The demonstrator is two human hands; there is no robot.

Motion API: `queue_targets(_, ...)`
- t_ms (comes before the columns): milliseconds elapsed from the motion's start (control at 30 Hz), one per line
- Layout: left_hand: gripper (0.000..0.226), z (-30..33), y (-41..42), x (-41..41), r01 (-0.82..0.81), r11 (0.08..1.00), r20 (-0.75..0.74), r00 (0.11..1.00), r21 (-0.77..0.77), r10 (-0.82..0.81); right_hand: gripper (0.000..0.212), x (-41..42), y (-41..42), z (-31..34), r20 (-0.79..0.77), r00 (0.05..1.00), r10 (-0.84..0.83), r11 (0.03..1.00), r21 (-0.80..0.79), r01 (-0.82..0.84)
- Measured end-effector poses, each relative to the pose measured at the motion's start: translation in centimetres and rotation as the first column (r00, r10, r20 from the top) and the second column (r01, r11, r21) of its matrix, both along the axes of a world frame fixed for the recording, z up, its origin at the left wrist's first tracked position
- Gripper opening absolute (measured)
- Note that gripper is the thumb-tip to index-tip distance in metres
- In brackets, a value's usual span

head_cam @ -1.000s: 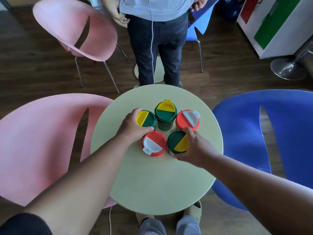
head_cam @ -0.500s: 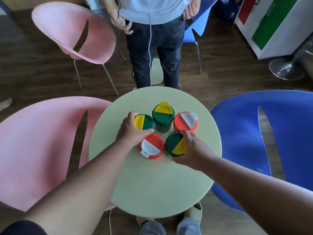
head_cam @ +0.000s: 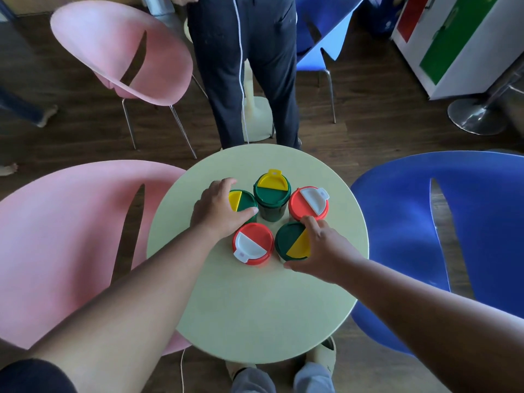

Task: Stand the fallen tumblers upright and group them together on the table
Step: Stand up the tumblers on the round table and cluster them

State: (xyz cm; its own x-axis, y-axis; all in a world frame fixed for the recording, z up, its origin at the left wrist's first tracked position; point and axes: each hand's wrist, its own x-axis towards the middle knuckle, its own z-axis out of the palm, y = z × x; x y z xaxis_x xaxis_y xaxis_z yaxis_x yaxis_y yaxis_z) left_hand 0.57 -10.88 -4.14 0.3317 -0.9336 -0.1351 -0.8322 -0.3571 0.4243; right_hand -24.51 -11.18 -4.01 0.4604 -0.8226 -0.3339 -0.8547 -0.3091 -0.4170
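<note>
Several tumblers stand upright in a tight ring on the round pale green table (head_cam: 255,313). My left hand (head_cam: 218,212) grips the left green tumbler with a yellow flap (head_cam: 243,200) from its left side. A green tumbler with a yellow flap (head_cam: 272,191) stands at the back, a red one with a white flap (head_cam: 307,204) at the right. In front is a red tumbler with a white flap (head_cam: 253,242). My right hand (head_cam: 326,248) grips the front right green tumbler (head_cam: 292,241) around its right side.
A person in dark trousers (head_cam: 243,66) stands just beyond the table's far edge. Pink chairs (head_cam: 71,236) (head_cam: 124,49) are at the left, a blue chair (head_cam: 442,222) at the right. A white cabinet with red and green panels (head_cam: 453,38) stands at the back right.
Both hands have stayed on their tumblers. The cluster looks unchanged; the camera view has tilted down and moved closer to the table.
</note>
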Motion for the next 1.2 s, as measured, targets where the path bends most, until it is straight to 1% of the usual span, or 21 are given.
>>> queue_targets(33, 0.079, 0.2, -0.5, -0.2, 0.068, 0.997, 0.030, 0.997, -0.029, -0.067, 0.093, -0.1, -0.1, 0.1, -0.011, 1.000, 0.006, 1.000, -0.009, -0.006)
queue_targets(100, 0.079, 0.7, -1.8, -0.8, 0.216, 0.976, 0.074, 0.974, -0.029, -0.214, 0.089, -0.2, -0.5, 0.3, -0.028, 0.999, 0.021, 0.999, -0.031, -0.022)
queue_targets(200, 0.092, 1.1, -3.9, -1.7, 0.379, 0.921, 0.106, 0.916, 0.085, -0.387, 0.083, -0.3, -1.0, 0.7, -0.045, 0.998, 0.034, 0.998, -0.050, -0.037)
queue_targets(300, 0.100, 1.2, -5.3, -2.2, 0.432, 0.879, 0.094, 0.885, 0.199, -0.456, 0.077, -0.2, -1.1, 0.8, -0.058, 0.998, 0.037, 0.999, -0.033, -0.039)
queue_targets(367, 0.097, 1.1, -5.8, -2.3, 0.422, 0.882, 0.070, 0.893, 0.211, -0.444, 0.076, -0.1, -1.0, 0.9, -0.060, 0.998, 0.032, 0.999, -0.022, -0.033)
queue_targets(533, 0.088, 0.6, -5.5, -3.2, 0.291, 0.949, 0.049, 0.953, 0.121, -0.298, 0.075, 0.1, -0.9, 1.0, -0.055, 0.998, 0.022, 1.000, -0.021, -0.023)
queue_targets(667, 0.086, 0.2, -5.2, -3.9, 0.278, 0.956, 0.075, 0.956, 0.094, -0.285, 0.070, -0.1, -1.2, 1.4, -0.025, 1.000, -0.013, 1.000, -0.001, 0.013)
queue_targets(733, 0.091, 0.0, -5.4, -3.8, 0.267, 0.958, 0.073, 0.959, 0.102, -0.274, 0.067, -0.4, -2.0, 1.7, 0.043, 0.997, -0.067, 0.997, -0.036, 0.068)
queue_targets(800, 0.098, -0.2, -5.5, -3.4, 0.267, 0.955, 0.085, 0.957, 0.127, -0.278, 0.065, -0.7, -3.1, 2.1, 0.105, 0.987, -0.124, 0.984, -0.113, 0.135)
queue_targets(867, 0.101, -0.2, -5.5, -3.0, 0.283, 0.948, 0.081, 0.951, 0.145, -0.297, 0.071, -0.8, -4.5, 2.2, 0.095, 0.983, -0.154, 0.974, -0.153, 0.167)
queue_targets(933, 0.098, -0.3, -5.5, -2.7, 0.288, 0.946, 0.055, 0.953, 0.146, -0.299, 0.088, -0.5, -5.9, 2.1, 0.039, 0.985, -0.169, 0.981, -0.092, 0.172)
queue_targets(1000, 0.095, -0.3, -5.3, -2.5, 0.286, 0.949, 0.041, 0.955, 0.135, -0.293, 0.101, 0.2, -6.8, 1.8, 0.003, 0.984, -0.179, 0.984, 0.019, 0.179)
queue_targets(1100, 0.093, -0.4, -5.1, -2.3, 0.276, 0.955, 0.041, 0.959, 0.111, -0.282, 0.103, 1.1, -7.4, 1.4, 0.014, 0.979, -0.204, 0.970, 0.138, 0.200)
queue_targets(1200, 0.092, -0.4, -5.0, -2.0, 0.252, 0.962, 0.042, 0.965, 0.106, -0.257, 0.102, 1.7, -7.9, 1.2, 0.002, 0.977, -0.215, 0.964, 0.158, 0.212)
